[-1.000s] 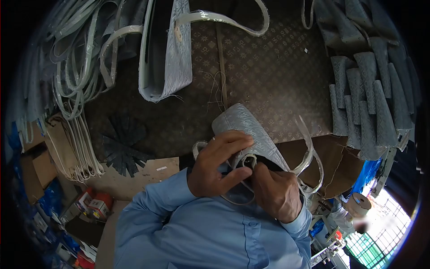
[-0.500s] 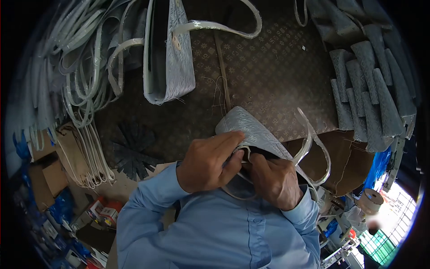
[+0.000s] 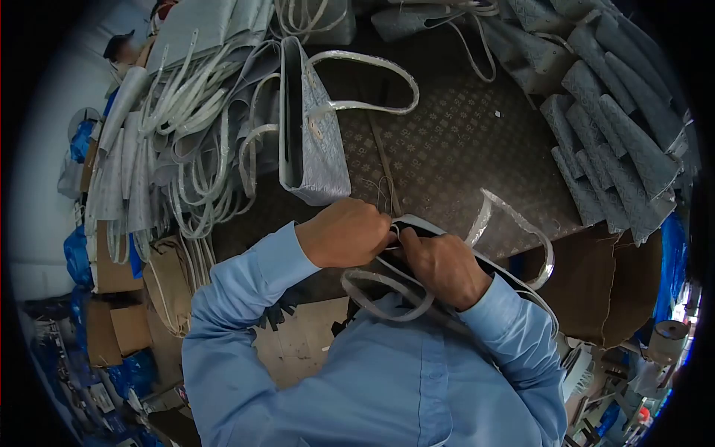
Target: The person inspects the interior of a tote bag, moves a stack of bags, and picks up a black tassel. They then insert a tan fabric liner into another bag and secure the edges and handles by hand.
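A grey bag (image 3: 495, 266) with a dark inside lies tilted at the table's near edge, against the blue shirt. Its shiny pale handle (image 3: 547, 246) loops out to the right, and another loop (image 3: 357, 290) hangs over the shirt. My left hand (image 3: 346, 232) is closed at the bag's opening, its fingertips pinching a thin white edge or cord. Touching it almost, my right hand (image 3: 447, 268) is closed too, thumb and finger at the same opening. What its fingertips hold is hidden. Beyond them stands another grey patterned bag (image 3: 328, 167) with a handle.
Piled grey bags with pale handles (image 3: 201, 164) fill the left of the brown patterned table (image 3: 454, 149). Stacked grey pieces (image 3: 618, 149) lie at the right. A cardboard box (image 3: 588, 283) sits below the right edge. A person in a dark cap (image 3: 123, 52) is at the far left.
The view has tilted up and shifted, showing more of the far table. My hands have turned and come closer together at the bag's opening, and the bag's outer face is now mostly hidden.
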Available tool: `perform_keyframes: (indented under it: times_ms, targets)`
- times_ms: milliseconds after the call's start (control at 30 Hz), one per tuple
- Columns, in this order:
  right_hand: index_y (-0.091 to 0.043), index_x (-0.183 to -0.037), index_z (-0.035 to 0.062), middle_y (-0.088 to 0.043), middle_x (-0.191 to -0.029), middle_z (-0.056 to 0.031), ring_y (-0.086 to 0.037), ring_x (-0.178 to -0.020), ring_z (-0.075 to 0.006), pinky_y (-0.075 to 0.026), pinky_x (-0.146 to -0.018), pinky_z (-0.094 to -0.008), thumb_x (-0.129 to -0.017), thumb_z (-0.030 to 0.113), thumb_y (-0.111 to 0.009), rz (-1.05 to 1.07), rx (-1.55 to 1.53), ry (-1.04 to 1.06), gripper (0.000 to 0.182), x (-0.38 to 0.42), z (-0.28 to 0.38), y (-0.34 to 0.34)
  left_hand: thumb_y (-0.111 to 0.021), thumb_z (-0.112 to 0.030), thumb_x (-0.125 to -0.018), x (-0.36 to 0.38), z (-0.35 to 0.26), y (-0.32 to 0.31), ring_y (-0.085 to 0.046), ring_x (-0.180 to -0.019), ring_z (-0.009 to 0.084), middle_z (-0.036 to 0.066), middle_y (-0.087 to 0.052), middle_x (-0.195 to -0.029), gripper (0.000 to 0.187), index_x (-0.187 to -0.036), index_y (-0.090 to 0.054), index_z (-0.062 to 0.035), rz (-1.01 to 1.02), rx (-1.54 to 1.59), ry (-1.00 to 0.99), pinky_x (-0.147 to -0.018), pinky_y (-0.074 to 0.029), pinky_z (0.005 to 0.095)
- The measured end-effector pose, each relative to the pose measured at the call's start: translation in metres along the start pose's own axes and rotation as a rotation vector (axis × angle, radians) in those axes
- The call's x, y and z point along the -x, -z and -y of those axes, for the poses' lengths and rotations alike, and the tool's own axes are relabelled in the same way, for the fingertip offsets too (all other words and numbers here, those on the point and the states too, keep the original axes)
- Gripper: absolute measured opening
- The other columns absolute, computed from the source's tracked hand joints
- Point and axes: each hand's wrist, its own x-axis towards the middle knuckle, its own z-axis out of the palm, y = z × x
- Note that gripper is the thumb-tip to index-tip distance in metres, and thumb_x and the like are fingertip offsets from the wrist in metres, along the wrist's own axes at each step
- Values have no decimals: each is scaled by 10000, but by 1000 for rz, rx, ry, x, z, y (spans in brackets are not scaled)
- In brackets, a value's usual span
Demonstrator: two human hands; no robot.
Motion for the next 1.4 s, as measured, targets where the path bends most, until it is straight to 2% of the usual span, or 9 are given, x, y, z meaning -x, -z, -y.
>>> perform_keyframes:
  times_ms: [200, 533, 633, 700, 767, 900, 1067, 1300, 1400]
  targets:
    - [-506, -873, 37, -603, -634, -188, -611, -547, -366, -494, -491, -459, -860, 127, -473, 23, -52, 163, 97, -9, -13, -9, -541, -247, -817, -1, 13, -1, -584, -655, 436, 241, -591, -674, 301, -686, -601, 17, 74, 116, -4, -629, -469, 503]
    - [-559, -918, 41, -628, -683, -131, -645, -578, -299, -506, -486, -389, -858, 144, -499, 242, 71, 716, 134, -58, 6, -15, -468, -190, -900, 87, -20, -111, -624, -618, 368, 180, -627, -693, 309, -1154, -585, -59, -605, 336, 303, -555, -494, 424]
    - [-580, -923, 44, -627, -765, -132, -660, -690, -285, -524, -614, -379, -849, 145, -500, 193, 154, 751, 149, -56, 7, -12, -489, -146, -872, 91, -51, -113, -560, -513, 376, 222, -568, -629, 403, -1234, -520, 29, -793, 420, 460, -484, -442, 447]
    - [-576, -943, 39, -612, -887, -125, -629, -899, -281, -491, -784, -407, -799, 165, -586, 166, 167, 557, 192, -44, -2, -4, -492, -129, -869, 76, -57, -108, -537, -476, 359, 213, -548, -592, 455, -1292, -475, 37, -804, 431, 487, -472, -424, 448]
    - [-558, -1146, 12, -565, -1125, -140, -529, -1108, -309, -398, -978, -464, -673, 232, -755, 86, 82, 348, 558, -28, -10, 17, -497, -100, -860, 52, -63, -110, -504, -436, 335, 197, -530, -563, 481, -1321, -451, 29, -865, 464, 475, -456, -405, 442]
    - [-517, -1262, 44, -539, -1214, -141, -472, -1200, -336, -351, -1033, -500, -640, 270, -783, -93, 8, 168, 713, -4, -41, 28, -499, -31, -837, 18, -75, -94, -506, -421, 287, 160, -533, -555, 536, -1368, -432, -43, -934, 453, 442, -445, -413, 393]
    - [-541, -1267, 88, -528, -1247, -136, -445, -1241, -355, -356, -1030, -505, -595, 327, -821, -304, -621, 226, 766, 5, -81, 28, -481, -3, -864, 25, -55, -81, -612, -528, 242, 152, -623, -674, 493, -1346, -485, -104, -657, 545, 270, -505, -480, 333]
    - [-644, -1006, 73, -599, -1100, -112, -564, -1094, -323, -393, -1001, -504, -660, 277, -777, -424, -148, 286, 423, 20, -79, -6, -622, -91, -852, 46, -19, -49, -643, -648, 229, 115, -639, -789, 277, -1125, -601, -46, -378, 494, 56, -605, -523, 313]
    - [-639, -974, 78, -598, -1055, -104, -571, -1063, -309, -405, -991, -506, -642, 272, -787, -403, -12, 256, 412, 11, -63, 0, -647, -117, -782, 45, -7, -35, -571, -689, 191, 67, -550, -842, 217, -988, -626, -50, -369, -168, -167, -653, -506, 306]
